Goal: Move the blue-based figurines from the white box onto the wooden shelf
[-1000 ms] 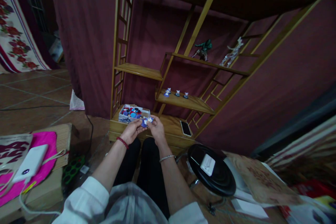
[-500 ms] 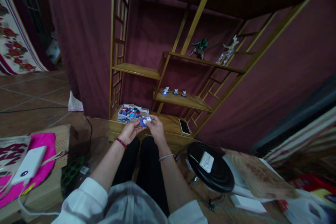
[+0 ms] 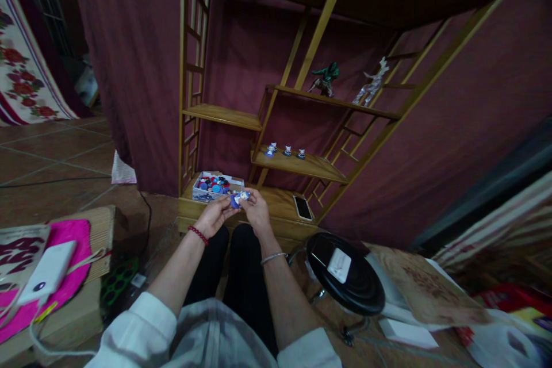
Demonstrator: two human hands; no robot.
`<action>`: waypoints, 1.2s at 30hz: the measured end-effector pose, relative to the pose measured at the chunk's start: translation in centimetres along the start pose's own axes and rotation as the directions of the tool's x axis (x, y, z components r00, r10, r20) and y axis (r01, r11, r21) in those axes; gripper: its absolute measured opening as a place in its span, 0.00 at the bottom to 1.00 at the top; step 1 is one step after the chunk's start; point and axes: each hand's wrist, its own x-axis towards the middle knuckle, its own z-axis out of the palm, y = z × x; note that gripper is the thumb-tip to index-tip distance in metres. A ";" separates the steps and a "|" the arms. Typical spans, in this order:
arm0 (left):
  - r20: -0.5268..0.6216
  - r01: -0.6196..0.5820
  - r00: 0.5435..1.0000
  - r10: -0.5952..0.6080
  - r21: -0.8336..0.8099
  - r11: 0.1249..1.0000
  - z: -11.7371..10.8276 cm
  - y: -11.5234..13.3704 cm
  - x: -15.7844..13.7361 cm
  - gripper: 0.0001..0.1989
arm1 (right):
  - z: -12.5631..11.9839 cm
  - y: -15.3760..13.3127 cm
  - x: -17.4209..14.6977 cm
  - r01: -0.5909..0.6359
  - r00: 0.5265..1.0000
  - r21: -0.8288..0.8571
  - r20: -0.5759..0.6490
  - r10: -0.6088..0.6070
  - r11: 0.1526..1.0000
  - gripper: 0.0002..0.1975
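Observation:
A small purple and white figurine [image 3: 240, 199] is pinched between both of my hands above my knees. My left hand [image 3: 214, 216] grips its purple base, and my right hand [image 3: 257, 213] has thumb and fingers round its other end. Just beyond my left hand stands an open box [image 3: 207, 194] holding several red, black and blue figurines [image 3: 218, 184]. On the low shelf [image 3: 302, 168] several little white-headed figurines [image 3: 287, 151] stand upright, one at the left with a purple base [image 3: 270, 151]. The figurine's finer details are too small to make out.
A phone [image 3: 302, 207] lies on the cabinet's bottom board. Higher up stand a green figure [image 3: 326, 77] and a clear deer-like ornament [image 3: 371, 83]. A black round stool [image 3: 345, 276] is at my right; a white power bank [image 3: 49, 270] on pink cloth at my left.
The view has shifted very slightly. Both hands stay in nearly the same place, and the figurine between them has turned a little.

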 end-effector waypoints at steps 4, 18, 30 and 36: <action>0.003 -0.002 1.000 0.002 0.007 1.000 0.0 -0.1 0.0 0.05 | 0.0 0.2 0.1 0.011 1.000 -0.020 -0.001 -0.011 1.000 0.16; -0.030 0.013 0.999 -0.012 0.025 1.000 -0.1 -0.1 0.1 0.05 | -0.4 -0.9 0.0 -0.003 0.996 0.032 0.094 0.000 0.999 0.16; -0.027 0.006 1.000 -0.006 0.006 1.000 0.1 0.0 0.2 0.03 | -0.9 -1.0 0.4 -0.057 0.992 0.068 0.116 0.049 0.996 0.17; -0.021 -0.002 1.000 0.002 0.012 1.000 0.0 0.0 0.3 0.04 | -0.8 -1.4 0.4 -0.028 0.992 0.038 0.123 0.023 0.999 0.16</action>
